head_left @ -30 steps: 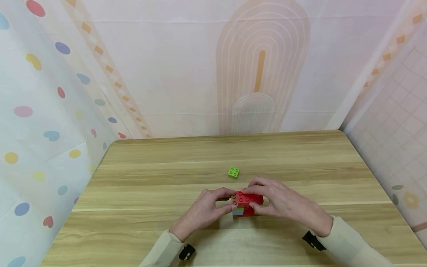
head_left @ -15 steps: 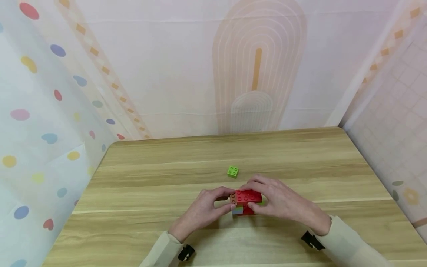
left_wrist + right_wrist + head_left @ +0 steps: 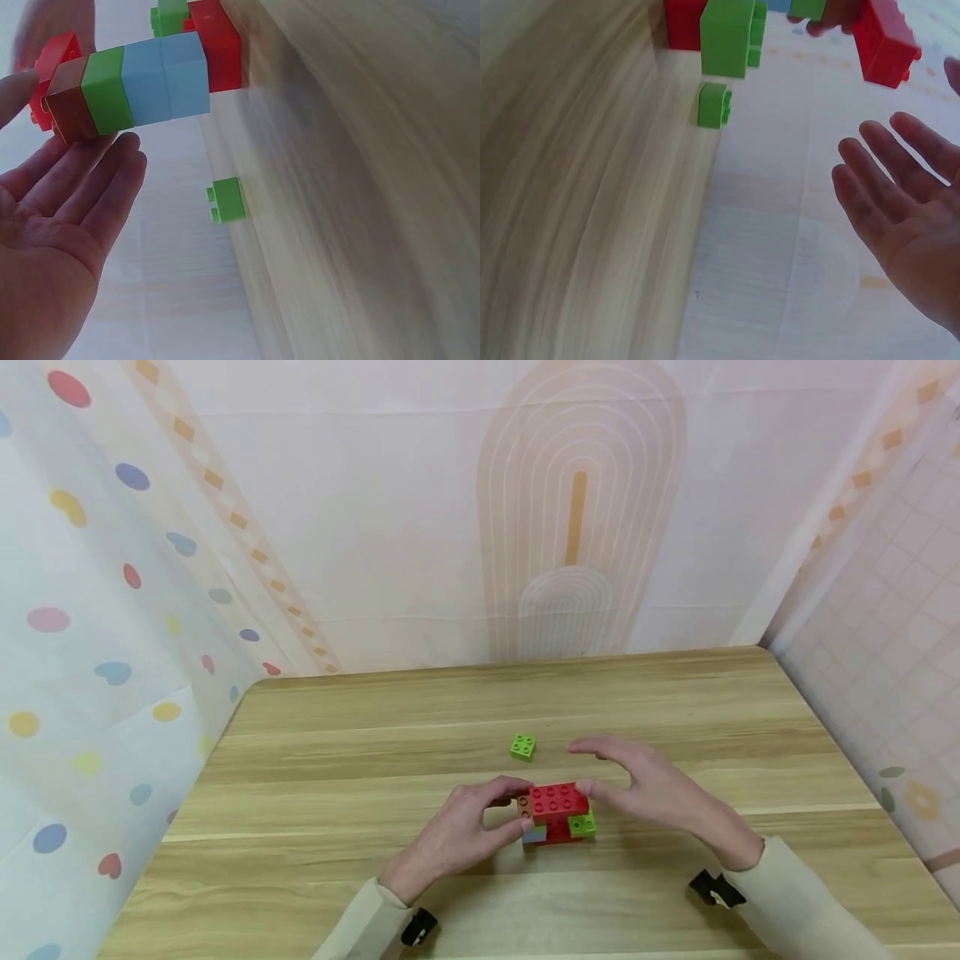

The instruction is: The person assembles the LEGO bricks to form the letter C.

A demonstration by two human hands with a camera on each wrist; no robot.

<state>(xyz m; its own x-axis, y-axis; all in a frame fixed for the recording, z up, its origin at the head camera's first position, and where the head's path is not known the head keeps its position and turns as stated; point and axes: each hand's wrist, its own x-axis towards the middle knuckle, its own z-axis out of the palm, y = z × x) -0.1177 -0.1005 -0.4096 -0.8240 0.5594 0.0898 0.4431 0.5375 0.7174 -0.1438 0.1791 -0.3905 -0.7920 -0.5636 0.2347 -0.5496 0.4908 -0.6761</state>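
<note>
A built-up stack of toy building bricks stands on the table in front of me. Its left column shows light blue bricks [image 3: 165, 79], a green brick [image 3: 107, 88] and a brown brick [image 3: 71, 97]. A long red brick [image 3: 558, 799] lies across the top, and a green brick [image 3: 582, 826] sits on the red base [image 3: 217, 49] at the right. My left hand [image 3: 468, 827] pinches the brown brick between thumb and fingers. Just right of the top red brick, my right hand [image 3: 663, 789] has its fingers spread, holding nothing, its thumb tip overlapping that brick's end in the head view.
A loose green four-stud brick [image 3: 522, 747] lies on the wooden table [image 3: 360, 735] behind the stack. Patterned cloth hangs along the table's back edge [image 3: 420, 668] and both sides.
My right hand has let go of the red top brick and moved off to the right and back, its fingers opening. The left hand keeps its hold on the stack.
</note>
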